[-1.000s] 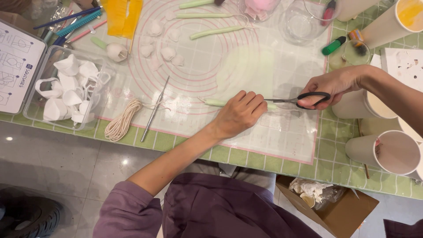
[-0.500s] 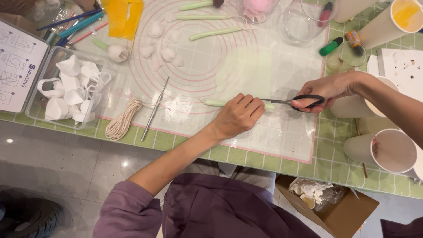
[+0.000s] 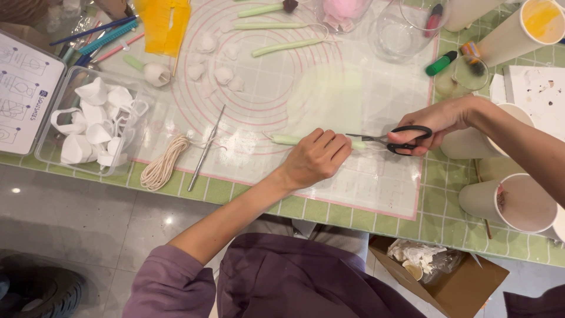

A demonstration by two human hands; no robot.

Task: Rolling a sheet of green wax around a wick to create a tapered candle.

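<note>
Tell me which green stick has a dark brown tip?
The pale green clay stick at the mat's top edge, farthest from both hands; the other three have plain ends.

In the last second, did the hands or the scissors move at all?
Hardly. The left hand still presses the pale green stem to the mat, and the right hand still grips the black-handled scissors, blades at the stem; both shifted at most a touch. Nothing was picked up or let go. The string coil, metal tool and tray of white cutters stayed put.

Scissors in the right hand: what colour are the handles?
Black handles on the scissors, clearest in the head view.
</note>
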